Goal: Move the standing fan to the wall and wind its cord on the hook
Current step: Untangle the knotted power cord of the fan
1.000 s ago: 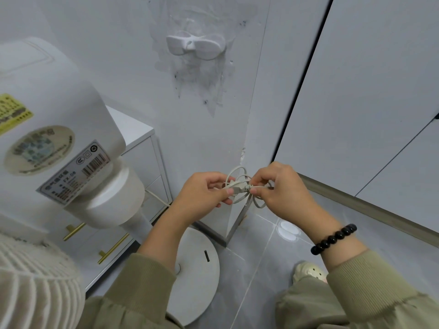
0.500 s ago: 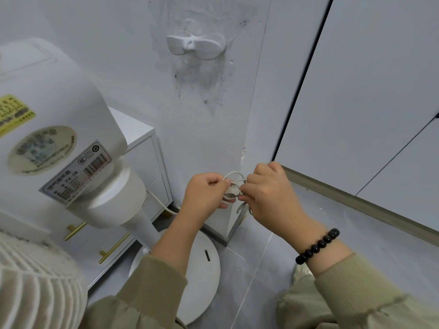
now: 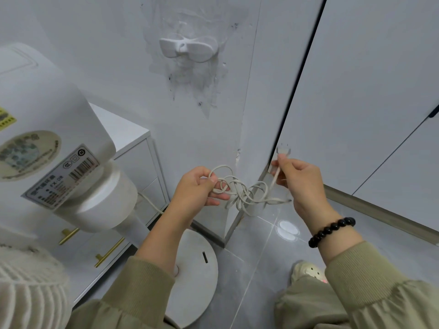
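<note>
- Two bare hands work a tangled white cord [image 3: 234,184] in front of a scuffed wall corner.
- Pinches a bunch of loops between thumb and curled fingers of the left hand [image 3: 197,186].
- Grips the cord just below the plug [image 3: 283,150] with the right hand [image 3: 299,179], fingers curled round it, plug pointing up.
- Hangs slack and knotted between the two hands, well below the white two-armed hook [image 3: 187,47] on the wall and apart from it.
- Runs from the left hand down behind the forearm towards the standing fan [image 3: 59,115] close at left.
- Rests the fan's round base [image 3: 197,281] on the grey tiled floor [image 3: 261,245], just beside the wall corner.
- Shows a white drawer unit [image 3: 133,136] with brass handles against the wall behind the fan, and a black bead bracelet [image 3: 332,230] on the right wrist.
</note>
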### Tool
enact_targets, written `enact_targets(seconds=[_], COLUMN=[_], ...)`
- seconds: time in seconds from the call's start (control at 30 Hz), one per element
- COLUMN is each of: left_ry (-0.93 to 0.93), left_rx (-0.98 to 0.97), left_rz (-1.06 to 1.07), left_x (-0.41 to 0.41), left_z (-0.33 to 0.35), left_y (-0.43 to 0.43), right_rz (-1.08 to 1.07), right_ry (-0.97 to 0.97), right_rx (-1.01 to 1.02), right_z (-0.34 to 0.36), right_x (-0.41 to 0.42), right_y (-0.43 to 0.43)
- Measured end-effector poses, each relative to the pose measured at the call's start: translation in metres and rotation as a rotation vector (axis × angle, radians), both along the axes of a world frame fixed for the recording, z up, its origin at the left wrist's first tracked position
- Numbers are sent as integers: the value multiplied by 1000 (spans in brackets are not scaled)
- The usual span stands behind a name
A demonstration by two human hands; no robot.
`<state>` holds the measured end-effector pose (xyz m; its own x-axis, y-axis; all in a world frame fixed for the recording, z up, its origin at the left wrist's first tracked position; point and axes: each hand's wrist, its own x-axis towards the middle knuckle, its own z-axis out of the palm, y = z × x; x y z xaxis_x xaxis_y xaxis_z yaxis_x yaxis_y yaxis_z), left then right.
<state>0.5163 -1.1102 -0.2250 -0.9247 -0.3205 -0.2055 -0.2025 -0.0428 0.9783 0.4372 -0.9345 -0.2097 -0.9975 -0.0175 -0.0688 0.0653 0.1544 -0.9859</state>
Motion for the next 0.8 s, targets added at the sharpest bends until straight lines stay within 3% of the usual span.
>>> enact_targets(seconds=[0.17,0.27,0.4,0.53,0.7,0.8], left_ry=[93,98,85,74,6,-57], left_rx=[72,76,92,77,50,-126], left_rz=[90,144,186,205,204,148], left_x=[-3,-5,-6,-6,-4,-5], left_z=[0,-1,-2,-2,-2,-8], left_y=[2,2,2,1,0,-3], right_rz=[90,107,304,513,411,380], right_ry=[-146,-61,-13,62,57,57], right_rx=[85,194,120,334,285,191], right_z=[1,3,10,13,7,11], right_x=[-9,-10,-4,3,1,1], right_y=[10,15,17,18,18,15])
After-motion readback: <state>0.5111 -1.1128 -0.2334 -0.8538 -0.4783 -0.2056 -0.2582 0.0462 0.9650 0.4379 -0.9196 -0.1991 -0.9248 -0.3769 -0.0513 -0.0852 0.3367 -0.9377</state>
